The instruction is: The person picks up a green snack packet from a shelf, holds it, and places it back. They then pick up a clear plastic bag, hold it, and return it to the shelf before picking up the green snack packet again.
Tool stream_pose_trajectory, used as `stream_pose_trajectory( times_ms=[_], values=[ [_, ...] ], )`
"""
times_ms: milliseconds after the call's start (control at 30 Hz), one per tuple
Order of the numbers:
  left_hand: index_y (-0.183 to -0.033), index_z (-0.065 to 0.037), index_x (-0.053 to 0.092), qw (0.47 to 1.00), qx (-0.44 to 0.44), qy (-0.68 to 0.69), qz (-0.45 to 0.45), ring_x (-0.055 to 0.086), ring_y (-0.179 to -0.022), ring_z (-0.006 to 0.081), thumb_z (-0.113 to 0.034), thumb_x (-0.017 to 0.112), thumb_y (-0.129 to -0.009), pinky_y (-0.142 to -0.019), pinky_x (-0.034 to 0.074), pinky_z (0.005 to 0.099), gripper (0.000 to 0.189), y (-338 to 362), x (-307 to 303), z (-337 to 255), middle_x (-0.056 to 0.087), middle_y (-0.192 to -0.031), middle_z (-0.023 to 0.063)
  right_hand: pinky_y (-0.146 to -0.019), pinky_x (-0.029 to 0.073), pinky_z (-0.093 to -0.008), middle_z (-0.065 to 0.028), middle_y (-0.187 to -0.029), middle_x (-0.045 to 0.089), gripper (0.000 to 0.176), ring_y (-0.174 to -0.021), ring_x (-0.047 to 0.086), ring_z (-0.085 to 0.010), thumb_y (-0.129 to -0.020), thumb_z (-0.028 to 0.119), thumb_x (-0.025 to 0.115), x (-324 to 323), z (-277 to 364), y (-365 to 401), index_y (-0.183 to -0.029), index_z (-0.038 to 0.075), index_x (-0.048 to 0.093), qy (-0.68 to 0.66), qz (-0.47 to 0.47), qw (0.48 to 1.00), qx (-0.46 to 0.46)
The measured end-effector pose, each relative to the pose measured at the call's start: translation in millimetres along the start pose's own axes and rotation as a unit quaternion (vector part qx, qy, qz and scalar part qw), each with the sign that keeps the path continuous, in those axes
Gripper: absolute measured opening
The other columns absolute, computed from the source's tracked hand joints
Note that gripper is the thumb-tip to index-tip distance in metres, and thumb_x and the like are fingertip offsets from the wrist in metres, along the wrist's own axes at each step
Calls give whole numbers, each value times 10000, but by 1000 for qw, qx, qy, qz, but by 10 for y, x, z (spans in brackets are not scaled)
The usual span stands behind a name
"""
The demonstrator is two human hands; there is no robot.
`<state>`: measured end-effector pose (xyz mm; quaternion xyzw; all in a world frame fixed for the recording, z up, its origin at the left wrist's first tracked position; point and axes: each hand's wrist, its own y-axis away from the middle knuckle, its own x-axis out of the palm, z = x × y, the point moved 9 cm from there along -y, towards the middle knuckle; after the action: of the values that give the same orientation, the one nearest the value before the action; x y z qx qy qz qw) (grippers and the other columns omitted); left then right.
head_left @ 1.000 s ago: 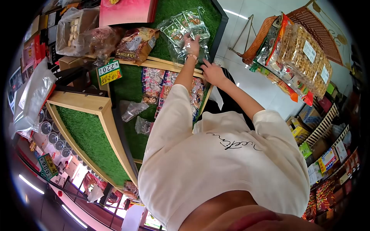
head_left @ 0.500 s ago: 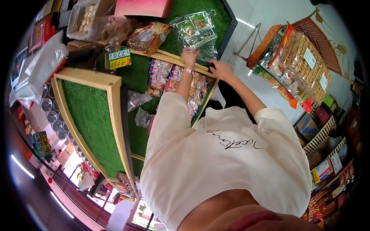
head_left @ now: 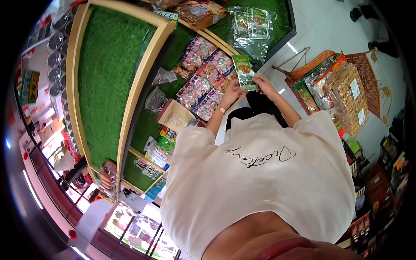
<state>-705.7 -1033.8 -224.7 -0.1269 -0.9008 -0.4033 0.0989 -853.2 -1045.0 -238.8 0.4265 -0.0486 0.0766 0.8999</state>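
**Green packet held up between two hands over a shop display**

The green packet (head_left: 245,73) is at twelve o'clock from the wearer's chest, above the near edge of the display. It is tall and narrow, with an orange-red food picture on a green upper part and a paler, shiny lower part. The hands are close together, the right hand (head_left: 264,85) pinching its lower right edge and the left hand (head_left: 232,92) its lower left corner.

The worktop (head_left: 284,26) is lined with green turf and edged in wood. A big turf-filled panel (head_left: 108,65) in a pale wooden frame stands at ten o'clock. At two o'clock, large bagged slabs of a nutty snack (head_left: 348,97) lean in a wicker seat (head_left: 372,84). Rows of pink-and-blue snack bags (head_left: 203,84) lie at eleven o'clock; clear packets (head_left: 253,24) rest farther out at twelve, and a small tan box (head_left: 175,116) sits at ten.

At one o'clock another person shows only as dark lower legs and shoes (head_left: 356,15). The brown-and-gold bag (head_left: 201,14) is cut off at the top, and the green packet's print is too small to read. Fingertips behind it are hidden.
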Motion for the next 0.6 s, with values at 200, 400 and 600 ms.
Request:
stream_pose_trajectory(
  times_ms=[200,400,600],
  values=[
    [-1094,-80,361,998,50,47,-9,603,-722,164,-88,501,-838,-617,499,238,292,884,-23,62,586,-880,83,-345,268,-186,45,-515,434,323,-389,390,-45,-806,419,520,671,-134,601,-713,110,519,-67,144,983,97],
    [-1069,-63,405,984,110,114,-85,590,-738,160,-134,508,-839,-647,488,242,262,2093,-208,168,584,-862,61,-357,281,-180,45,-581,501,335,-438,417,-25,-806,416,525,1515,134,1357,-809,85,578,186,241,952,-11],
    [-1092,-27,455,946,187,225,-142,565,-829,152,-172,482,-837,-699,471,291,295,3243,-227,545,553,-981,72,-665,428,-219,-5,-845,592,271,-749,521,-61,-842,242,522,2490,-125,2397,-969,7,572,193,398,889,-119]
  ],
)
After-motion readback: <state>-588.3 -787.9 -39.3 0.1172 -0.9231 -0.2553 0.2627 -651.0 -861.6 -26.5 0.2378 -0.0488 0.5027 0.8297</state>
